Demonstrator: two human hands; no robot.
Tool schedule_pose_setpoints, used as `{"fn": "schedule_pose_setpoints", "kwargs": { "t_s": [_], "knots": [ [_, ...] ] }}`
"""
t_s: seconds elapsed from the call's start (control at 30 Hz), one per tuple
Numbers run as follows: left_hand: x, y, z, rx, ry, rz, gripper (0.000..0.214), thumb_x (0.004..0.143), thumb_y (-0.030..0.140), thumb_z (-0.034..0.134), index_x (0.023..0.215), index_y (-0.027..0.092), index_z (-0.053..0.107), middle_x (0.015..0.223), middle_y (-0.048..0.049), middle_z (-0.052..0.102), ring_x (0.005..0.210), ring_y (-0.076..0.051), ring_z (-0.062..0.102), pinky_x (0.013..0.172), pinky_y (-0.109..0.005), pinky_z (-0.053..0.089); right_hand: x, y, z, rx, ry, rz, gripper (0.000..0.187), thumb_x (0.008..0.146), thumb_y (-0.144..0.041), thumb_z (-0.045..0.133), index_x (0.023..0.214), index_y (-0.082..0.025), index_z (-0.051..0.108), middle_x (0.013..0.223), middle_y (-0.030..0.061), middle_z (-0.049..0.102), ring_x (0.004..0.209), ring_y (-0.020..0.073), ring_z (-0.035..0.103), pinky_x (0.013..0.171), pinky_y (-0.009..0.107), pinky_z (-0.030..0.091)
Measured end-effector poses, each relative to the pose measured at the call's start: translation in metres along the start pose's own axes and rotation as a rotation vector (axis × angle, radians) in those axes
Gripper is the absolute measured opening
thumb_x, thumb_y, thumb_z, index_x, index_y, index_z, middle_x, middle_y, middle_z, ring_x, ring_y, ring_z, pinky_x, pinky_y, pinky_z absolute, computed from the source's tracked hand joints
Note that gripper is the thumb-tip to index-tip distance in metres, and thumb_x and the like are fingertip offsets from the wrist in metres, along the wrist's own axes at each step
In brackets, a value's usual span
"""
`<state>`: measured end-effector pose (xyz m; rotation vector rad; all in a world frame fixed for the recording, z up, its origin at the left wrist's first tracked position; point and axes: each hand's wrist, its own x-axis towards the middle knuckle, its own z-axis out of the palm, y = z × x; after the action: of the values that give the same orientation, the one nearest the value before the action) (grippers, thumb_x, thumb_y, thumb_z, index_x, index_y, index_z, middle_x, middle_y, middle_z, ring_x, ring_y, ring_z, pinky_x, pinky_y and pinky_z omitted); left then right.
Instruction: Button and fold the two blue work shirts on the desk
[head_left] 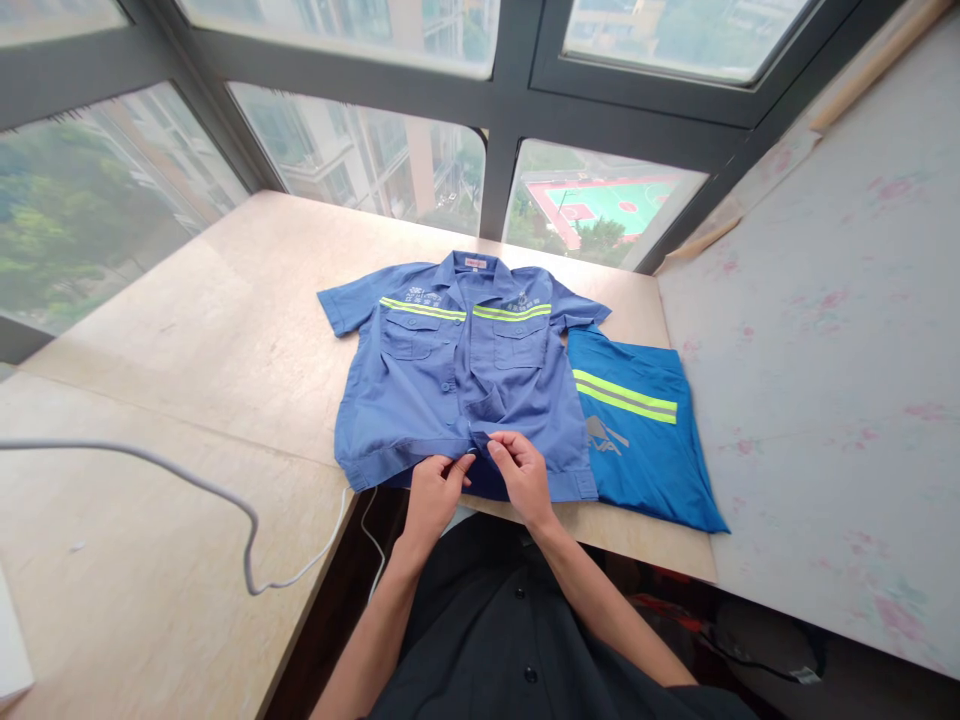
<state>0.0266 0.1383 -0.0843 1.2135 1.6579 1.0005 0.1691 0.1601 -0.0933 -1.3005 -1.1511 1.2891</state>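
At the shirt [457, 385] hem, my left hand [435, 495] and right hand [521, 478] each pinch the front edges.

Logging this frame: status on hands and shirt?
Left hand and right hand both pinch blue work shirt at front hem. Shirt flat on table. Folded blue garment alongside, white cable off left.

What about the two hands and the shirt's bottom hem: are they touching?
Touching. The head view shows the left hand and the right hand pinching the blue shirt at its hem.
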Motion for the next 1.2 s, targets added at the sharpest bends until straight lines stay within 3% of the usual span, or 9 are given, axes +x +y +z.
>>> {"fn": "schedule_pose_setpoints", "kwargs": {
  "t_s": [0.47,0.67,0.8,0.97,1.2],
  "knots": [
    [-0.001,0.006,0.004,0.097,0.062,0.037,0.046,0.081,0.048,0.062,0.049,0.019,0.047,0.048,-0.0025,0.055,0.051,-0.015,0.054,0.050,-0.024,0.037,0.001,-0.002,-0.005,0.000,-0.083,-0.014,0.022,0.087,-0.041,0.063,0.093,-0.021,0.072,0.092,0.0043,0.072,0.087,0.0203,0.065,0.083,0.033,0.049],
    [-0.001,0.009,0.002,-0.084,-0.011,-0.105,0.039,0.078,0.048,0.065,0.057,0.016,0.057,0.051,-0.0010,0.059,0.050,-0.015,0.059,0.049,-0.023,0.040,-0.005,-0.015,-0.014,-0.111,-0.190,-0.163,0.022,0.092,-0.036,0.058,0.099,-0.025,0.075,0.106,0.0059,0.073,0.102,0.0242,0.066,0.094,0.040,0.049],
    [0.000,0.007,0.001,-0.144,-0.018,-0.152,0.035,0.074,0.047,0.068,0.062,0.015,0.064,0.053,-0.0017,0.061,0.050,-0.016,0.060,0.048,-0.023,0.042,-0.007,-0.020,-0.017,-0.183,-0.226,-0.251,0.021,0.092,-0.031,0.057,0.103,-0.026,0.075,0.107,0.0056,0.073,0.102,0.0233,0.066,0.094,0.039,0.049],
    [0.000,0.004,0.001,-0.157,-0.022,-0.151,0.036,0.073,0.049,0.070,0.061,0.015,0.064,0.051,-0.0023,0.061,0.046,-0.015,0.056,0.048,-0.023,0.042,-0.002,-0.019,-0.014,-0.175,-0.150,-0.207,0.019,0.091,-0.033,0.059,0.100,-0.026,0.074,0.099,0.0043,0.073,0.095,0.0221,0.067,0.087,0.035,0.051],
    [-0.001,0.003,0.000,-0.156,-0.048,-0.147,0.037,0.072,0.049,0.070,0.057,0.015,0.062,0.049,-0.0020,0.059,0.046,-0.014,0.054,0.047,-0.023,0.041,0.007,-0.019,-0.019,-0.204,-0.259,-0.178,0.021,0.093,-0.030,0.055,0.100,-0.025,0.074,0.098,0.0037,0.074,0.093,0.0214,0.068,0.087,0.035,0.051]
  ]
}}
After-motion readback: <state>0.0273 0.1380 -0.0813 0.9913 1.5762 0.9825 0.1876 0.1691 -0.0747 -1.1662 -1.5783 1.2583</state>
